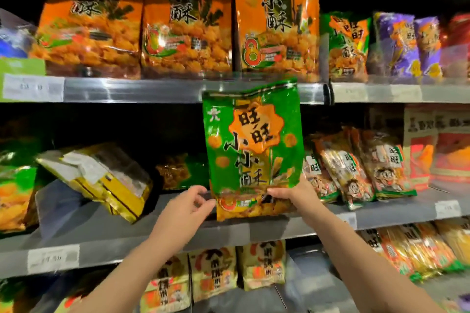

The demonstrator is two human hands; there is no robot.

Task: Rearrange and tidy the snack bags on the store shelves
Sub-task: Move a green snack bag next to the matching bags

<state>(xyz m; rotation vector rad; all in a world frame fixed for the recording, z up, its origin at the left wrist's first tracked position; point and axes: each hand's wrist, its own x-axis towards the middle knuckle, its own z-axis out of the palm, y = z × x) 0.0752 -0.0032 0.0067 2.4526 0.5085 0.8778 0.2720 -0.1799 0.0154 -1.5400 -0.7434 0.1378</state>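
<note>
A green snack bag [250, 145] with an orange badge stands upright in front of the middle shelf [106, 234]. My right hand [290, 192] grips its lower right corner, thumb on the front. My left hand [187, 207] sits at the bag's lower left edge, fingers loosely curled and just touching it. Behind the bag, deep on the shelf, lies another green and orange bag [178, 171].
Large orange bags [188, 28] line the top shelf, with small green and purple bags [407, 46] to their right. A yellow bag [101, 178] leans tilted on the middle shelf's left. Slim cracker packs [361, 168] stand at right. Pale yellow bags [216, 277] fill the shelf below.
</note>
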